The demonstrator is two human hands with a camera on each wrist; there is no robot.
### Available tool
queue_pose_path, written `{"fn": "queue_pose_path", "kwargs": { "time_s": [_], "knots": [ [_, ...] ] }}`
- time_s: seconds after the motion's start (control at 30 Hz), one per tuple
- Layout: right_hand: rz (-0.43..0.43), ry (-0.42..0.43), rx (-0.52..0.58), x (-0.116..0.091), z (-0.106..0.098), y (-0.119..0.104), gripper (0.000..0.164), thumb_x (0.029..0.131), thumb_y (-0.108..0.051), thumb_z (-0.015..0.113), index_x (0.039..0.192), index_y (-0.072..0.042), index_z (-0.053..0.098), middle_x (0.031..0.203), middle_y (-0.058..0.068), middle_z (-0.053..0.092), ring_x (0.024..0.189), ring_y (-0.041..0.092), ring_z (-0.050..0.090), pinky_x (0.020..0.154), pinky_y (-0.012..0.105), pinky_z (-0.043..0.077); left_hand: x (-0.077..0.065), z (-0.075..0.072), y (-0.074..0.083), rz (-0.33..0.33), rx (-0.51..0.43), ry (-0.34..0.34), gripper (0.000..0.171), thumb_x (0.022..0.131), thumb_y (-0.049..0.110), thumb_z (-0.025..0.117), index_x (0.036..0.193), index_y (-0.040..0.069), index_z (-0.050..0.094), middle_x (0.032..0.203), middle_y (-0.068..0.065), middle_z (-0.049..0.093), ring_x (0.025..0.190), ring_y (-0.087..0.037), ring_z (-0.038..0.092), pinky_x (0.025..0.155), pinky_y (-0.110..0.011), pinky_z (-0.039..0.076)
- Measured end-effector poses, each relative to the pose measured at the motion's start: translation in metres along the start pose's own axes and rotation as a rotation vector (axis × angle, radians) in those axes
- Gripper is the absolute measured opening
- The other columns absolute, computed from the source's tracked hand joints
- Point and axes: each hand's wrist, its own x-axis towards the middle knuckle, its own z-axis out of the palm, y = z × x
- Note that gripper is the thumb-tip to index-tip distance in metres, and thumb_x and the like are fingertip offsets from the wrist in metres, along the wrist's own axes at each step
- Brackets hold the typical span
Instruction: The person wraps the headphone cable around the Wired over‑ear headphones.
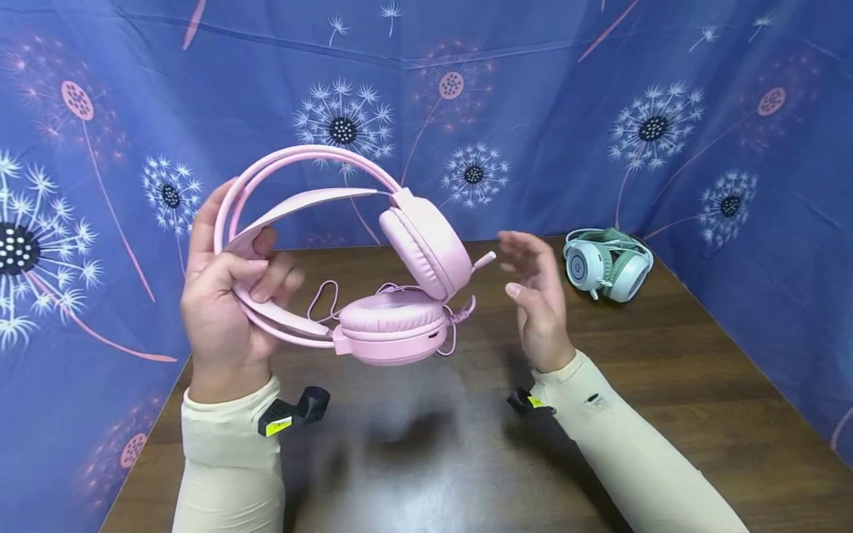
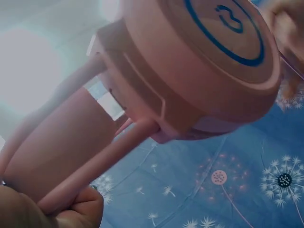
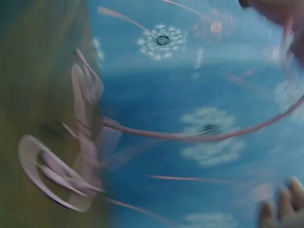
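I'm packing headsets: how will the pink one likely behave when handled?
The pink headset will probably feel end-heavy, given its bulky ear cups. Its slim paired hoops look springy; the thin, looped cable may flop and snag.

"Where is a passage left?"
"At centre right, between the pink headset (image 1: pixel 429 244) and the right hand (image 1: pixel 536 303), a gap is left, though it is narrowed by the microphone (image 1: pixel 485 260)."
"And at centre left?"
"There the headband (image 1: pixel 303 152) is gripped by the left hand (image 1: pixel 229 303), so that side is blocked."
"Lower down?"
"Room is left over the tabletop (image 1: pixel 413 459) at lower centre, bounded by the two sleeves (image 1: pixel 229 474). Beside the lower ear cup (image 1: pixel 393 340), the way is crossed by the pink cable (image 1: pixel 460 317)."
"Farther right?"
"Part is taken up by the mint headset (image 1: pixel 603 270), and passage beyond is barred by the curtain (image 1: pixel 560 185)."
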Motion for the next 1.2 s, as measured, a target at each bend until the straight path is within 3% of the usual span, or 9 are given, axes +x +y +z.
{"fn": "queue_pose_path", "kwargs": {
  "time_s": [0.07,0.17,0.23,0.3,0.43,0.6,0.73,0.93,1.2],
  "knots": [
    [0.256,-0.148,0.109,-0.010,-0.009,0.015,0.076,0.076,0.007,0.044,0.151,0.002,0.037,0.149,0.012,0.051,0.137,0.022,0.048,0.116,0.037,0.035,-0.001,0.002,0.001,0.018,-0.047,0.012,0.067,0.087,-0.022,0.014,0.145,-0.003,0.042,0.083,-0.016,0.047,0.047,-0.016,0.020,0.051,-0.033,0.022],
    [0.466,-0.423,0.150,-0.028,-0.014,0.029,0.065,0.082,0.007,0.047,0.146,0.003,0.045,0.136,0.003,0.063,0.126,0.018,0.059,0.112,0.034,0.045,-0.003,0.004,0.003,0.052,-0.076,0.031,0.062,0.088,-0.022,0.017,0.143,-0.007,0.043,0.082,-0.018,0.047,0.046,-0.016,0.019,0.051,-0.033,0.024],
    [0.510,-0.556,0.150,-0.039,-0.013,0.030,0.038,0.090,0.004,0.050,0.127,0.005,0.058,0.106,0.002,0.072,0.101,0.019,0.069,0.095,0.033,0.056,-0.003,0.005,0.005,0.088,-0.068,0.047,0.060,0.090,-0.022,0.017,0.142,-0.010,0.044,0.080,-0.018,0.047,0.045,-0.016,0.019,0.050,-0.033,0.024],
    [0.518,-0.608,0.131,-0.044,-0.015,0.027,0.013,0.097,-0.001,0.051,0.102,0.006,0.061,0.073,0.006,0.063,0.069,0.023,0.064,0.070,0.032,0.057,-0.004,0.006,0.008,0.145,-0.037,0.071,0.054,0.093,-0.021,0.019,0.139,-0.015,0.046,0.076,-0.016,0.047,0.043,-0.015,0.020,0.047,-0.031,0.023],
    [0.491,-0.554,0.002,-0.045,-0.031,0.015,0.015,0.100,0.002,0.054,0.085,0.004,0.056,0.062,0.010,0.043,0.052,0.023,0.042,0.046,0.033,0.037,-0.005,0.007,0.016,0.292,0.114,0.143,0.040,0.094,-0.022,0.033,0.129,-0.023,0.052,0.072,-0.015,0.052,0.041,-0.013,0.021,0.042,-0.028,0.022],
    [0.319,-0.520,-0.201,-0.034,-0.056,-0.011,0.018,0.094,0.014,0.060,0.093,-0.003,0.064,0.078,0.003,0.052,0.067,0.015,0.048,0.053,0.033,0.039,-0.005,0.002,0.023,0.418,0.372,0.219,0.041,0.085,-0.023,0.059,0.126,-0.021,0.059,0.066,-0.011,0.045,0.041,-0.014,0.023,0.040,-0.026,0.028],
    [0.111,-0.543,-0.251,-0.019,-0.062,-0.044,0.029,0.086,0.023,0.063,0.099,-0.002,0.069,0.082,0.003,0.058,0.074,0.013,0.052,0.061,0.027,0.043,-0.004,-0.003,0.022,0.427,0.464,0.233,0.043,0.083,-0.017,0.071,0.125,-0.018,0.062,0.064,-0.010,0.048,0.044,-0.014,0.025,0.041,-0.024,0.029],
    [-0.250,-0.597,-0.265,0.006,-0.037,-0.085,0.010,0.091,0.008,0.070,0.099,0.002,0.073,0.072,-0.001,0.052,0.064,0.004,0.041,0.056,0.013,0.033,-0.003,-0.002,0.014,0.358,0.571,0.220,0.039,0.088,-0.008,0.075,0.124,-0.016,0.065,0.071,-0.009,0.055,0.045,-0.015,0.033,0.044,-0.022,0.038],
    [-0.656,-0.560,-0.530,0.034,0.012,-0.098,0.014,0.099,-0.014,0.071,0.096,-0.004,0.081,0.066,-0.002,0.046,0.058,0.008,0.037,0.056,0.018,0.026,-0.007,-0.003,0.005,0.185,0.827,0.084,0.030,0.097,0.004,0.070,0.126,-0.005,0.069,0.068,-0.001,0.046,0.047,-0.013,0.034,0.043,-0.023,0.030]
  ]
}}
